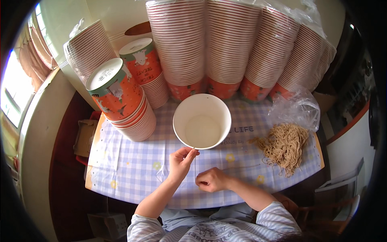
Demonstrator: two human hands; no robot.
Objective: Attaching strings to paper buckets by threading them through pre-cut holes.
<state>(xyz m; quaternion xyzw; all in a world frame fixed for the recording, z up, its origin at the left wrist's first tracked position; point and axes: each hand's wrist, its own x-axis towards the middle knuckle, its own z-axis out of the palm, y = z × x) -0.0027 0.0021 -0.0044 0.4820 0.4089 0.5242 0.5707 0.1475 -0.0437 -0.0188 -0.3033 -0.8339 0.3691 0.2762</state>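
Note:
A white-lined paper bucket (pixel 202 126) stands with its mouth up at the middle of the table, a small dark spot near its far rim. At its near rim, my left hand (pixel 181 162) pinches a thin string (pixel 195 166) between thumb and fingertips. The string runs straight down from there to my right hand (pixel 213 180), which is closed on it just above the tablecloth. A thin tail of string seems to stretch away to the right. On the right side lies a loose heap of tan strings (pixel 285 149).
Upside-down stacks of orange printed buckets (pixel 117 99) stand at the left. Tall plastic-wrapped bucket stacks (pixel 177 44) line the back. A crumpled clear bag (pixel 296 108) sits behind the strings. The checked tablecloth (pixel 133 169) covers the table; a chair (pixel 334 209) is at right.

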